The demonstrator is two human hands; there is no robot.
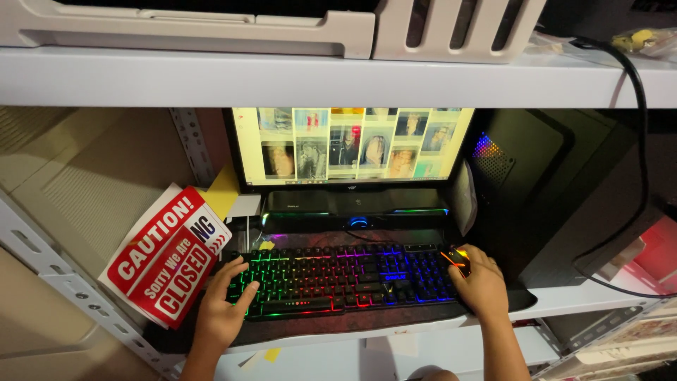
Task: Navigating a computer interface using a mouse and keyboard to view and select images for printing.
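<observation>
A black keyboard with rainbow backlit keys lies on a white shelf. My left hand rests on its left end, fingers spread over the green keys. My right hand is closed over a black mouse with red lights, just right of the keyboard. Behind the keyboard a monitor shows a grid of small pictures. A black soundbar with a blue light sits under the screen.
A black computer tower stands to the right of the monitor. Red and white signs lean at the left. A black cable hangs from the upper shelf, which carries beige plastic trays.
</observation>
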